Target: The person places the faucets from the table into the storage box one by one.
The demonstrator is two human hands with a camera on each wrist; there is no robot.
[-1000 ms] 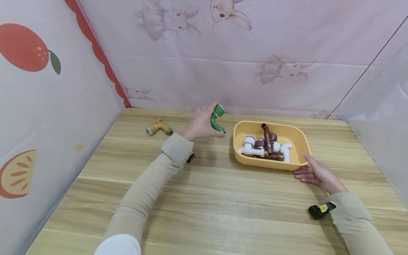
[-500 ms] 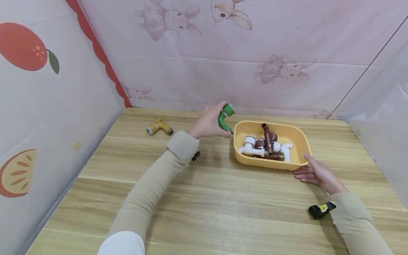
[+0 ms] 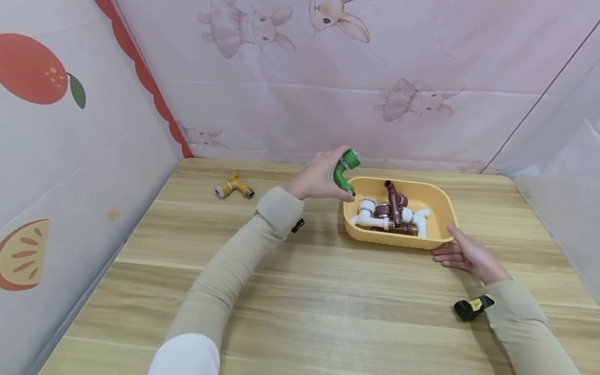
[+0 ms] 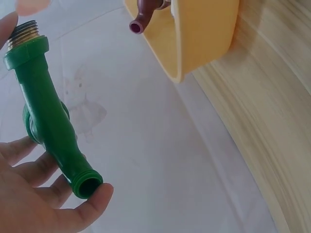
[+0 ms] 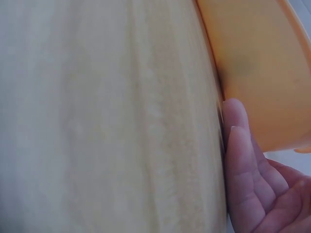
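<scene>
A green plastic faucet with a threaded brass end is held in my left hand, over the left edge of a yellow bin. The left wrist view shows the fingers behind its body and the thumb near its thread. My right hand holds the bin's near right corner, thumb at the rim and fingers low against the outside wall. Inside the bin lie white faucets and brown faucets, partly covering one another. A brown spout shows above the rim in the left wrist view.
A yellow faucet lies on the wooden table at the back left. Printed cloth walls stand close behind and at both sides of the table. A black wrist device is strapped at my right sleeve.
My left hand has moved right with the green faucet, from beside the bin to over its left rim. My right hand and the bin have stayed in place.
</scene>
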